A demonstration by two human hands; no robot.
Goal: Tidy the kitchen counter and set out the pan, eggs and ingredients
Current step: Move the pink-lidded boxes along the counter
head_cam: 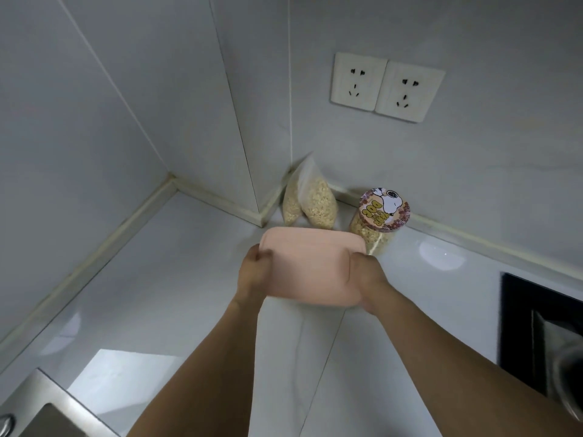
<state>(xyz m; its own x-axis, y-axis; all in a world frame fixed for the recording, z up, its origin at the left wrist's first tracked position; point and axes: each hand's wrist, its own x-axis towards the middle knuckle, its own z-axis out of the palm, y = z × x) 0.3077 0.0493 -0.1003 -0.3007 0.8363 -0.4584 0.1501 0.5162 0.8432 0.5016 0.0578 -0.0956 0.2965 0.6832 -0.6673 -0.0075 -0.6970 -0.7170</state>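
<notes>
Head: pink box (310,263); oat jar (380,220)

Glossy white stone-look countertop (176,279), smooth, mirroring light patches, faint grey veining. Large pale wall tiles (110,105), smooth with a soft sheen, thin grout lines. Matt cream sealant strip (94,250) along the wall joint, slightly uneven. Pink container lid (310,266), matt, smooth plastic or silicone, cannot tell which. Clear crinkled plastic bag (310,197) of rough oat-like flakes. Clear plastic jar (377,233) with printed cartoon lid (385,209), semi-gloss. White glossy plastic wall sockets (386,86). Brushed stainless steel sink edge (38,402), dull satin. Black glossy hob glass (517,310).
</notes>
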